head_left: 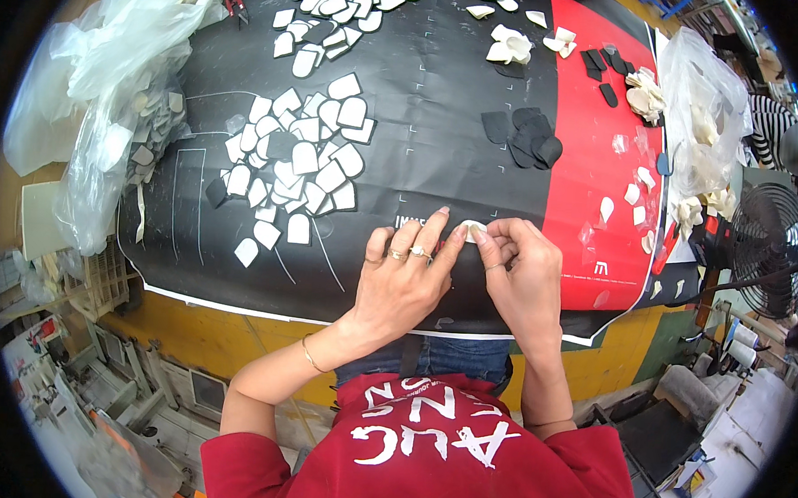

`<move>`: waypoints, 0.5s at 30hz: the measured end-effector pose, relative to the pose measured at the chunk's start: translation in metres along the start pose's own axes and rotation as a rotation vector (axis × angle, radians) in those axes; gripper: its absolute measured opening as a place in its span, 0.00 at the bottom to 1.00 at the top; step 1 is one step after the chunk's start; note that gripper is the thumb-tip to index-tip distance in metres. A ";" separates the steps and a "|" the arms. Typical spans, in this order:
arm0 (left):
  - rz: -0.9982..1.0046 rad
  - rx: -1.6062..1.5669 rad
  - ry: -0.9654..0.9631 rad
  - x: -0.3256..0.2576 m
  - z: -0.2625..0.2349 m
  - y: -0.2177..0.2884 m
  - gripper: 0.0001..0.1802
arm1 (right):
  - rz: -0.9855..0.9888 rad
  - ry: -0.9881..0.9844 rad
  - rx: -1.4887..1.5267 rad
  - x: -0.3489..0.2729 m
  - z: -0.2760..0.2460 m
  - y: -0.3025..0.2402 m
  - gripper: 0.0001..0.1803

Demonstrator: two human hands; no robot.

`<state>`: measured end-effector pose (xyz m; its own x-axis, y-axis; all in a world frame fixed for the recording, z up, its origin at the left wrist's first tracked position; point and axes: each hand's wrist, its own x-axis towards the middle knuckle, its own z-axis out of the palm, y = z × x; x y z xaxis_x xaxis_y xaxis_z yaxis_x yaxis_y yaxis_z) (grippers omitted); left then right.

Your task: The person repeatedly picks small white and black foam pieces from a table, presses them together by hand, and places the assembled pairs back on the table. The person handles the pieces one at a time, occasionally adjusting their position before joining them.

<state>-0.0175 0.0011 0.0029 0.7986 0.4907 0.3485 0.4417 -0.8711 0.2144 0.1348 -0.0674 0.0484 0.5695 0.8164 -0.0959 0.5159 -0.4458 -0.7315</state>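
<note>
My left hand (404,280) and my right hand (524,274) meet over the near part of the black sheet. Between their thumbs and fingertips is a small cream-white piece (473,232), mostly covered by the fingers. Both hands are closed on it, the left with its other fingers spread. Left of them lies a loose pile of white rounded pads with dark edges (303,158). Beyond the hands is a small stack of black rounded pieces (533,137). Curled cream pieces (510,46) lie farther off.
A black and red printed sheet (597,195) covers the table. Clear plastic bags (132,50) with more pads stand at the left; another bag (701,102) is at the right. Red-handled snips (235,5) lie at the far left. A fan (767,237) stands beyond the right edge.
</note>
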 end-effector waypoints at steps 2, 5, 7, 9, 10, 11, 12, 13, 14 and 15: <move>-0.005 0.001 0.002 0.001 0.000 0.000 0.26 | 0.005 0.013 -0.021 -0.001 0.001 -0.001 0.09; -0.007 0.001 0.006 0.002 -0.001 0.000 0.25 | 0.011 0.022 -0.033 -0.001 0.002 -0.001 0.08; -0.008 -0.001 0.005 0.002 0.000 0.000 0.25 | 0.003 0.031 -0.027 -0.001 0.003 0.000 0.08; -0.010 -0.005 0.003 0.002 0.000 0.001 0.25 | -0.003 0.046 -0.016 -0.001 0.005 0.001 0.08; -0.008 -0.006 0.004 0.002 0.000 0.000 0.25 | -0.021 0.071 -0.027 -0.002 0.006 0.001 0.08; -0.006 -0.008 0.003 0.001 0.000 0.000 0.25 | -0.038 0.096 -0.037 -0.003 0.009 0.002 0.08; -0.005 -0.009 0.003 0.001 0.000 0.000 0.25 | -0.056 0.121 -0.047 -0.004 0.011 0.003 0.08; -0.003 -0.005 0.006 0.001 0.000 0.000 0.25 | -0.047 0.133 -0.048 -0.005 0.012 0.004 0.08; -0.001 -0.003 0.010 0.001 0.000 0.000 0.25 | -0.038 0.145 -0.049 -0.007 0.013 0.005 0.09; 0.000 0.000 0.013 0.002 0.001 0.000 0.25 | -0.029 0.157 -0.050 -0.008 0.014 0.007 0.10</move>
<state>-0.0162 0.0020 0.0028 0.7931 0.4910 0.3604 0.4420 -0.8711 0.2141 0.1248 -0.0720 0.0350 0.6446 0.7637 0.0343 0.5630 -0.4438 -0.6972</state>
